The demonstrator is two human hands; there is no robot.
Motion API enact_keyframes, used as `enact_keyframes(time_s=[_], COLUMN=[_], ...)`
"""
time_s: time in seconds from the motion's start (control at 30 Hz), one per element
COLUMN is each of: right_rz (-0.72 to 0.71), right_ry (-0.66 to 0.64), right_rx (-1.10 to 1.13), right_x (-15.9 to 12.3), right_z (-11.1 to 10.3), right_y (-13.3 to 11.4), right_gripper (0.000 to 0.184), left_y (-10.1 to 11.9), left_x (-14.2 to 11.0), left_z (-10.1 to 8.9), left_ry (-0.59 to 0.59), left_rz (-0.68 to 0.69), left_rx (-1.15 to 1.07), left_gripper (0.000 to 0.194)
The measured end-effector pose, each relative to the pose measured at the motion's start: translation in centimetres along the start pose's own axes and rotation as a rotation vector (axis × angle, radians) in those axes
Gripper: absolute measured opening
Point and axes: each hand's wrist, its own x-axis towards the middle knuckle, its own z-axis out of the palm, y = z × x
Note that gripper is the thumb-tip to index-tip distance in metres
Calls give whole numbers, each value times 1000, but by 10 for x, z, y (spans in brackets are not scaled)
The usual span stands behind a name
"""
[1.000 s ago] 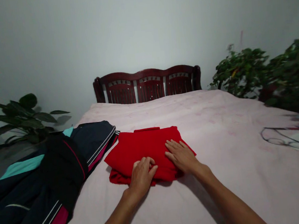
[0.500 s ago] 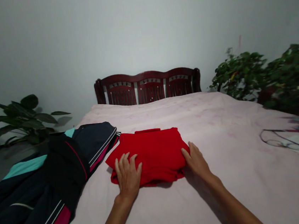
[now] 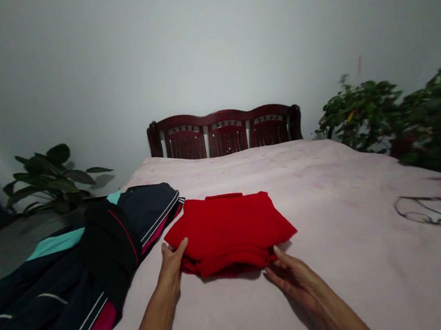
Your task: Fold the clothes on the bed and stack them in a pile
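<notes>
- You are having the folded bright-red cloth garment (image 3: pixel 229 224) lying flat near the middle of the bed, which is wearing a pale pink, faintly patterned sheet (image 3: pixel 358 276); the neckline-like opening is facing the bed's near side.
- Your left hand (image 3: pixel 172 259) is touching the garment's left side toward that near side, thumb spreading over the red cloth; the other fingers are mostly hiding, so I cannot tell how far this grip is closing or whether it is holding the cloth.
- Your right hand (image 3: pixel 291 275) is touching the garment's near right corner, its digits curving partly open around the cloth edge; I cannot tell whether this grip is pinching it.
- Along the bed's left edge, a heap of navy and black fabric clothes (image 3: pixel 111 250) with turquoise, magenta and white trim is lying just beside the garment.
- Toward the bed's right edge, thin dark-framed eyeglasses (image 3: pixel 433 216) are resting well apart from the garment.
- Beyond the bed's far edge, a dark reddish-brown slatted wooden headboard (image 3: pixel 223 117) is standing before the pale wall (image 3: pixel 216 44).
- Green leafy plants (image 3: pixel 365 113) are growing past the far right corner, and a broad-leaved green plant (image 3: pixel 52 175) past the left edge.
</notes>
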Motion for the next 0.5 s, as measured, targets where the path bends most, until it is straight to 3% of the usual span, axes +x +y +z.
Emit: enact_keyframes(time_s=[0.13,0.23,0.37,0.5], right_rz=[-86,-245,-190,-205], right_ry=[-10,-42,-173,-161], right_rx=[-14,53,262,321], right_x=[18,27,24,15], right_z=[7,19,49,87], right_y=[-1,14,50,72], right_gripper=[29,35,58,69], left_y=[9,13,8,-5], left_x=[-8,-12,-11,-10], left_z=[5,14,20,20], left_ry=[-108,-88,-55,-47], left_rz=[-231,-375,-405,-336], left_rx=[-160,-211,-166,-87], left_gripper=[35,24,23,27])
